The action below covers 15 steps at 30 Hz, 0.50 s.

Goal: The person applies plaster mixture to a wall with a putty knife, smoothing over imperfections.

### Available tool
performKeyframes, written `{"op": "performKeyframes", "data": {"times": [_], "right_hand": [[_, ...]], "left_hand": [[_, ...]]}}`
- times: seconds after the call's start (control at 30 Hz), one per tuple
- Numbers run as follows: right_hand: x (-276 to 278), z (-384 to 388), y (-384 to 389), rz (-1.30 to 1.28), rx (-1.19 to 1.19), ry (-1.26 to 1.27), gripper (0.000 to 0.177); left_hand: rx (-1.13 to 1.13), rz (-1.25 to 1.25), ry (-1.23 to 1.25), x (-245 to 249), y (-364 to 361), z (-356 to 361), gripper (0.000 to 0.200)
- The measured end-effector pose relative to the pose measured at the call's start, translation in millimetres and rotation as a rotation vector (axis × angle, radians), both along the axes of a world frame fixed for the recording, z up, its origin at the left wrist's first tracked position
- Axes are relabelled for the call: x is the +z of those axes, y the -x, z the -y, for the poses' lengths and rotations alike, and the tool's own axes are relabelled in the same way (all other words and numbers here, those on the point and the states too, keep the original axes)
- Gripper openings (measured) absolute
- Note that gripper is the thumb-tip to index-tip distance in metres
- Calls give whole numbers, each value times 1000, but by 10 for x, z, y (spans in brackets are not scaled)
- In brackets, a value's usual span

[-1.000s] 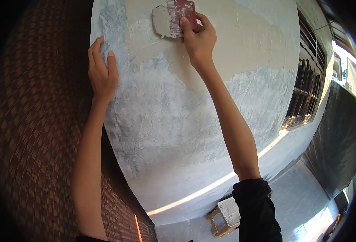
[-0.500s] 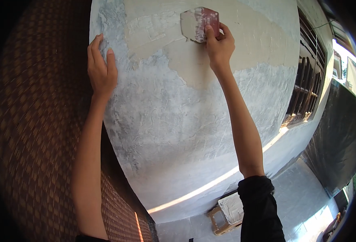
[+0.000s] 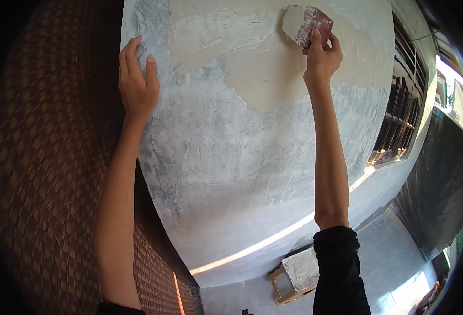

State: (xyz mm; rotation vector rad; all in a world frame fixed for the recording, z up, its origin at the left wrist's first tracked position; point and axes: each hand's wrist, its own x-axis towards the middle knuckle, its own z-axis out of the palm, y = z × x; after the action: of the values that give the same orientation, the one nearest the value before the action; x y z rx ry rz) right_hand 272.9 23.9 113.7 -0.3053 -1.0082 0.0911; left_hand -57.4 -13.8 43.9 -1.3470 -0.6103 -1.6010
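My right hand (image 3: 323,59) grips a reddish scraper (image 3: 309,25) near the top of the wall, its left part coated with pale putty. Around it, a beige layer of putty (image 3: 263,63) covers the upper wall, with a ragged lower edge over the grey-white surface (image 3: 231,152). At the wall's left edge, my left hand (image 3: 139,84) rests with its fingers apart and holds nothing. Whether the scraper's edge touches the wall is hard to tell.
Woven brown matting (image 3: 48,157) hangs along the left side. A wooden window (image 3: 399,105) is at the right, beside a dark sheet (image 3: 436,184). Low on the floor, a small stool (image 3: 281,286) bears a putty-covered board (image 3: 302,269), partly behind my right sleeve.
My right hand has moved to the right across the wall with the scraper, which is now tilted more. My left hand stays at the wall's edge, and the view has shifted slightly.
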Motion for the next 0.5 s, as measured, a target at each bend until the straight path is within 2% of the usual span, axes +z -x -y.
{"op": "performKeyframes", "data": {"times": [0.03, 0.1, 0.13, 0.17, 0.27, 0.3, 0.37, 0.43, 0.47, 0.5], "right_hand": [[22, 3, 50, -3, 71, -68, 37], [-32, 34, 364, 263, 116, -24, 37], [-88, -5, 494, 335, -147, -41, 37], [-115, -48, 493, 340, -191, 6, 38], [-83, -152, 40, 65, -212, 22, 36], [-65, -102, -56, -26, -174, 19, 36], [-61, -20, -58, -52, 38, -21, 38], [-28, -17, 234, 125, 175, -45, 38], [-36, 31, 396, 220, 127, 57, 36], [-32, -97, 455, 308, -21, 17, 39]], "left_hand": [[1, 0, -2, 8, 9, 6, 43], [-39, -16, -2, -4, 25, 8, 42], [-44, -20, -1, -7, 20, 2, 42], [-52, -8, 5, -3, 29, 1, 42], [-54, 2, 11, -6, -4, 21, 42], [-46, 2, 8, -1, -12, 31, 42], [-49, 2, 12, -14, -1, 37, 42], [-54, -2, 12, -2, 3, 28, 42], [-45, -1, 4, -2, 24, 28, 42], [-36, 2, -6, 5, 25, 29, 43]]}}
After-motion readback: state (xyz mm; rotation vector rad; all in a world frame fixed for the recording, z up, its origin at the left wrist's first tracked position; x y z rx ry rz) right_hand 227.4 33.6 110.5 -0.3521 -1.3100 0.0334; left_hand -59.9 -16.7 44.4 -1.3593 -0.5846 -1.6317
